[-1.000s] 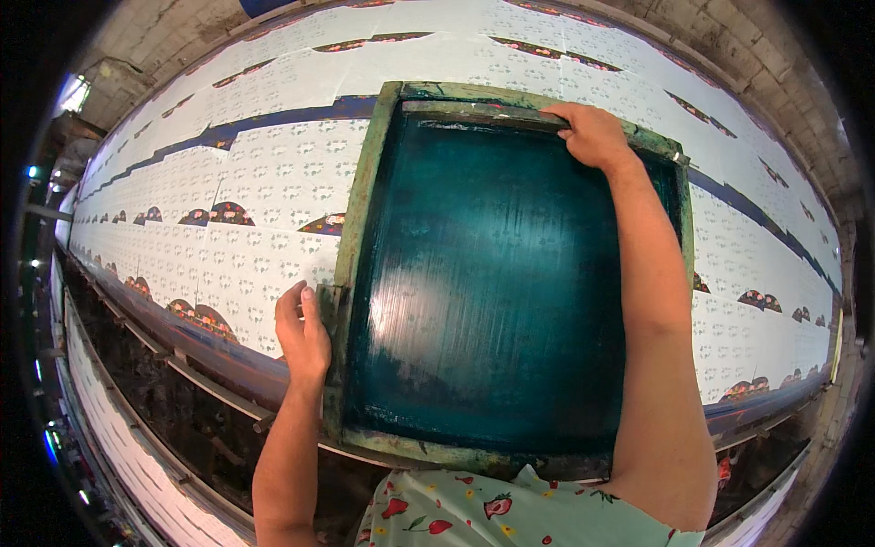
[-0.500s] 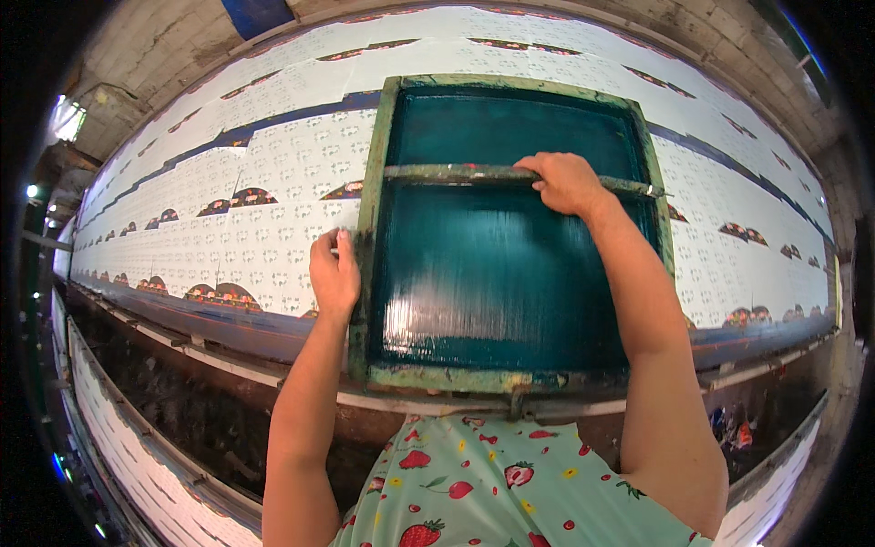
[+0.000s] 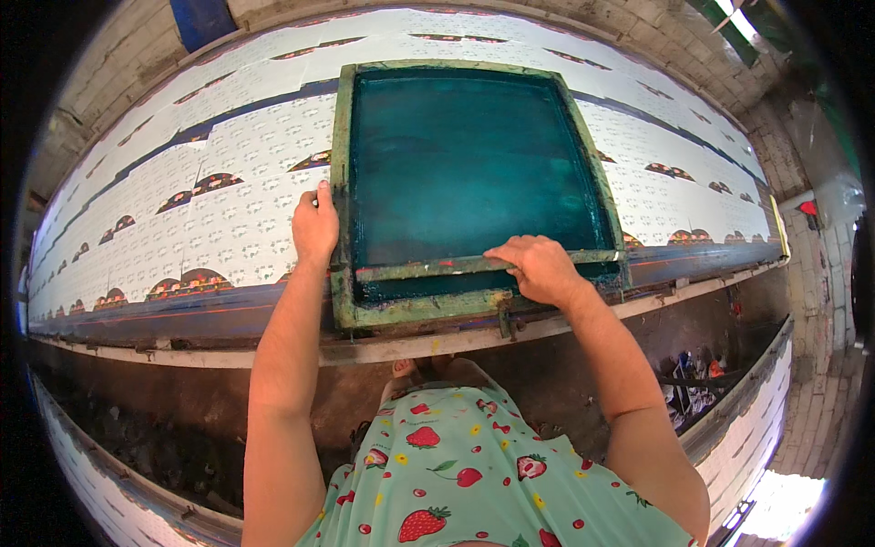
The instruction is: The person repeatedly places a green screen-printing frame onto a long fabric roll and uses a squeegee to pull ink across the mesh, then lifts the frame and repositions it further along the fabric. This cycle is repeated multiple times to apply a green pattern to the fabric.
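Observation:
A green-painted screen-printing frame (image 3: pixel 341 137) lies on a long printing table, its mesh (image 3: pixel 465 164) coated dark teal. Across the near end of the mesh stretches a long, narrow squeegee (image 3: pixel 419 267), stained green and spotted with paint. My right hand (image 3: pixel 545 271) is closed over the squeegee's bar, right of its middle. My left hand (image 3: pixel 315 228) is at the outside of the frame's left rail, fingers curled and thumb up. A small dark spot shows between thumb and fingers; what they hold, if anything, I cannot make out.
White printed fabric (image 3: pixel 255 146) with dark, flowered half-round motifs covers the table on both sides of the frame. A pale rail (image 3: pixel 210 357) runs along the table's near edge. Another fabric-covered table (image 3: pixel 738 428) stands behind me at right, near scattered items (image 3: pixel 693 383) on the floor.
My right hand has drawn the squeegee from the far part of the mesh to its near end. The left hand stays beside the left rail. My view has shifted.

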A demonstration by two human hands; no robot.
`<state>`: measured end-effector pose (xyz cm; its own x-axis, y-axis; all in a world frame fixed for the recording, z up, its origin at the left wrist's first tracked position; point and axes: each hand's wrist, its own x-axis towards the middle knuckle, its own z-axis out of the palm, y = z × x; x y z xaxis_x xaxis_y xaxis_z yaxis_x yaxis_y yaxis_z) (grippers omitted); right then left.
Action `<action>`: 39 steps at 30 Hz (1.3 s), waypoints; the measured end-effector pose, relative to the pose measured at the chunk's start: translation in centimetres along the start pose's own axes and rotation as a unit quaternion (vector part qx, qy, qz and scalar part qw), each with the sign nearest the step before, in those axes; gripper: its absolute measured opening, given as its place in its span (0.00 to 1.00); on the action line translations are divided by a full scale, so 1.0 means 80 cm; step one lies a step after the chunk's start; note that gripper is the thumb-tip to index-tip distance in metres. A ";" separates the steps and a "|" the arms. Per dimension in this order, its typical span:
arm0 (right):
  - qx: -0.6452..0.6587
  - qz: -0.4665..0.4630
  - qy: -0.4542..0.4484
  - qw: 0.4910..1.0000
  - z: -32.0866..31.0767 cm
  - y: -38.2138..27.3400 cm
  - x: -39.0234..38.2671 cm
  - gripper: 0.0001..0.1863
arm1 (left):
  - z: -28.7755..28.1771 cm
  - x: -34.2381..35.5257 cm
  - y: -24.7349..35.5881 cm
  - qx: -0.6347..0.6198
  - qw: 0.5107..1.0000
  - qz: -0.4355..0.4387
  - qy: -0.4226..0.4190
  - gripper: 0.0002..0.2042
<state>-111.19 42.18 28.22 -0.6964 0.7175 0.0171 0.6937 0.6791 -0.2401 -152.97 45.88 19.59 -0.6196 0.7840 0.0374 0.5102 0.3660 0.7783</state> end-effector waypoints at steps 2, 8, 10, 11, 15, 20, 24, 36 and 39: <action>-0.015 -0.006 0.006 1.000 0.008 -0.007 -0.019 0.23 | 0.001 0.000 0.000 0.002 1.000 -0.002 -0.001 0.34; 0.020 -0.018 -0.006 1.000 0.012 -0.014 -0.044 0.27 | 0.003 0.000 0.005 0.020 1.000 -0.012 -0.001 0.36; 0.018 -0.021 -0.011 1.000 0.020 -0.009 -0.048 0.31 | 0.002 -0.003 0.009 0.033 0.999 -0.012 0.000 0.36; 0.016 -0.026 0.005 1.000 0.023 -0.006 -0.052 0.31 | 0.003 -0.005 0.013 0.035 0.999 -0.013 0.000 0.37; 0.047 -0.055 0.041 0.997 0.020 0.000 -0.062 0.33 | 0.005 0.003 0.007 0.050 0.998 -0.025 -0.002 0.39; 0.168 -0.131 0.092 0.973 0.002 0.064 -0.106 0.24 | 0.008 0.012 -0.009 0.126 0.992 -0.002 0.030 0.38; 0.163 -0.096 0.213 0.959 -0.033 0.155 -0.160 0.17 | 0.018 -0.007 0.022 0.201 0.976 -0.003 0.085 0.33; 0.180 -0.104 0.288 0.935 -0.027 0.261 -0.193 0.11 | 0.022 -0.020 0.035 0.222 0.953 -0.135 0.152 0.26; 0.186 -0.119 0.276 0.936 -0.013 0.248 -0.186 0.10 | 0.011 -0.035 0.033 0.222 0.959 -0.092 0.149 0.26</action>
<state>-86.87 45.12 24.18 -0.5511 0.5938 0.5863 0.3474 0.8020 -0.4858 -149.34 45.10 20.99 -0.8330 0.5314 0.1538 0.5383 0.7144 0.4472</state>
